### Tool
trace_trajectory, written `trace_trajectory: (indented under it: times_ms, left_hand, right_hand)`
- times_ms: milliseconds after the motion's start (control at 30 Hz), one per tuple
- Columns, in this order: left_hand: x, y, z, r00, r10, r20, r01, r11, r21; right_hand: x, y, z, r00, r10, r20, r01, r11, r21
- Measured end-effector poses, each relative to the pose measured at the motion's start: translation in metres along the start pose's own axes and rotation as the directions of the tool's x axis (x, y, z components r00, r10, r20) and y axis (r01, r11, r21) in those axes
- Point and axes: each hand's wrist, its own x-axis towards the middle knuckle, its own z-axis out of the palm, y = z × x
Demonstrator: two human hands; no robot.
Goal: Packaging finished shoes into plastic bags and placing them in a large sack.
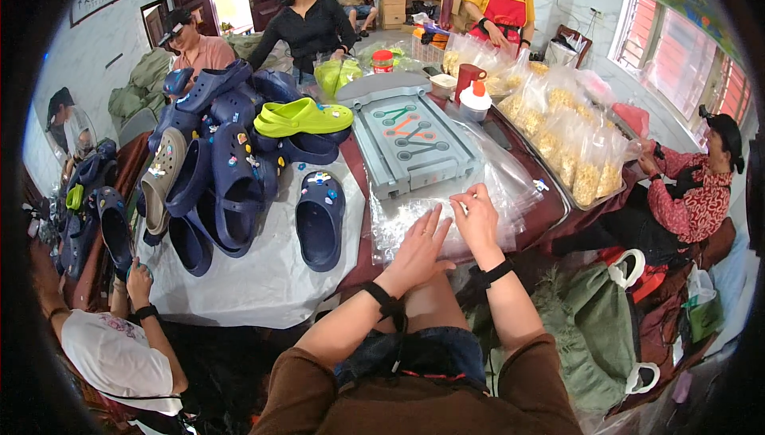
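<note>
Here the person at the desk (550, 212) is working on a heap of clear plastic bags (446, 212), which lies just on the near side of the grey tray (410, 144) with its coloured tool-shaped hollows. The left hand (418, 248) lies flat on the heap, fingers spread wide and holding nothing, simply pressing the film down. The right hand (476, 216) is just beside it, thumb and forefinger drawn in to a narrow grip on an edge of film at the top of the pile; whether it has one bag or several between them I cannot tell.

To my eye the step in hand is teasing a single bag loose from the stack, and it looks only just begun, since no bag is lifted clear. The next move would call for the pinch to peel one layer up while the flat hand keeps the rest from sliding, because the film is slick and clings.

Left of the tray lies a pile of dark blue clogs (227, 172) with a lime green clog (303, 118) on top; right of the tray stand bags of yellow kernels (570, 140), where another person sits
</note>
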Motion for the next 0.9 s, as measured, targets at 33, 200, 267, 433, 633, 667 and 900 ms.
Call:
trace_trajectory:
  times_ms: [33, 200, 267, 433, 633, 667, 900]
  left_hand:
    - [0.004, -0.001, 0.005, 1.0, 0.004, -0.002, -0.004, 1.0, 0.0]
    - [0.001, -0.021, 0.042, 0.968, -0.129, 0.217, 0.106, 0.988, 0.115]
    - [-0.005, -0.029, 0.056, 0.967, -0.127, 0.219, 0.089, 0.98, 0.176]
    - [0.005, -0.02, 0.06, 0.952, -0.159, 0.26, 0.086, 0.959, 0.27]
    - [0.001, -0.017, 0.053, 0.933, -0.193, 0.304, 0.145, 0.974, 0.174]
    - [-0.004, -0.015, 0.052, 0.934, -0.193, 0.299, 0.144, 0.974, 0.176]
    - [-0.04, 0.034, -0.021, 0.982, 0.097, -0.165, -0.103, 0.994, -0.029]
  right_hand:
    - [0.002, 0.001, 0.001, 0.999, -0.011, -0.031, 0.011, 1.0, 0.01]
    - [0.009, -0.002, 0.002, 0.996, 0.074, -0.057, -0.068, 0.992, 0.106]
    - [0.008, -0.009, 0.002, 0.994, 0.068, -0.089, -0.054, 0.988, 0.143]
    - [-0.004, -0.034, -0.016, 0.976, -0.014, -0.217, 0.089, 0.935, 0.342]
    - [-0.004, -0.075, -0.075, 0.885, -0.086, -0.457, 0.258, 0.908, 0.33]
    - [-0.004, -0.086, -0.086, 0.866, -0.097, -0.49, 0.286, 0.9, 0.329]
    - [-0.009, -0.104, -0.131, 0.759, -0.029, -0.65, 0.34, 0.869, 0.358]
